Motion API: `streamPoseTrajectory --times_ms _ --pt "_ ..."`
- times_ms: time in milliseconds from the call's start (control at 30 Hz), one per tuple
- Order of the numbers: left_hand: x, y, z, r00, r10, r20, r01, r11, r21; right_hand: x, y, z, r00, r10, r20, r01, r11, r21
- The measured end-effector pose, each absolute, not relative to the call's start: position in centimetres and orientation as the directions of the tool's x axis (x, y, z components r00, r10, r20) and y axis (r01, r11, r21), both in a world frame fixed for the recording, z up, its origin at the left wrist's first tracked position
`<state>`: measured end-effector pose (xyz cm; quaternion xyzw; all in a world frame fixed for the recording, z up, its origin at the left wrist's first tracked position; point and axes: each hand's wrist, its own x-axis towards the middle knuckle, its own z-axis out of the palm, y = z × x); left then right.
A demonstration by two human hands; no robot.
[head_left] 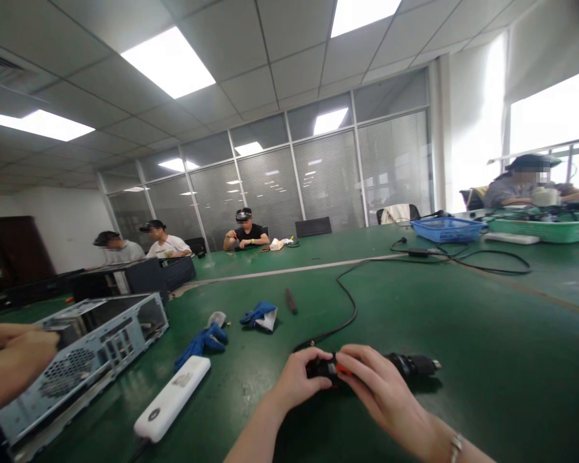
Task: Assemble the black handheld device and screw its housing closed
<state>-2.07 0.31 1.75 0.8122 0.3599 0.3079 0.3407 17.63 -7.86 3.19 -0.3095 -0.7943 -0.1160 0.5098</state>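
Observation:
Both of my hands rest low on the green table [415,308] around a black corded power tool [410,365] lying on its side, its tip pointing right. My left hand [299,376] is closed on the tool's rear end, where the black cable [347,302] enters. Over the tool's middle my right hand [376,379] curls, fingertips pinching at a small orange part [343,370].
A white power strip [172,397] lies to my left, beside blue gloves [260,316] and an opened computer case [84,350] that another person's hands [14,350] touch. A short dark rod [291,300] lies farther back. Baskets [446,229] and several seated people are along the far edge.

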Motion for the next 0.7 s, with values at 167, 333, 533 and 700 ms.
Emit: streamPoseTrajectory --times_ms 167,333,533,700 --pt "-1.99 0.28 1.74 0.540 0.812 0.223 0.393 -0.477 0.786 17.76 -7.72 2.81 -0.250 0.412 0.876 0.649 0.743 -0.164" --pt "-1.98 0.17 1.78 0.533 0.810 0.244 0.380 -0.487 0.786 17.84 -7.56 2.74 -0.247 0.375 0.894 0.630 0.763 -0.146" --pt "-2.05 0.16 1.82 0.539 0.804 0.249 0.378 -0.496 0.782 17.91 -7.87 2.56 -0.221 0.395 0.892 0.654 0.738 -0.165" --pt "-2.04 0.16 1.77 0.539 0.805 0.249 0.377 -0.495 0.783 17.87 -7.50 2.59 -0.215 0.369 0.904 0.620 0.767 -0.166"
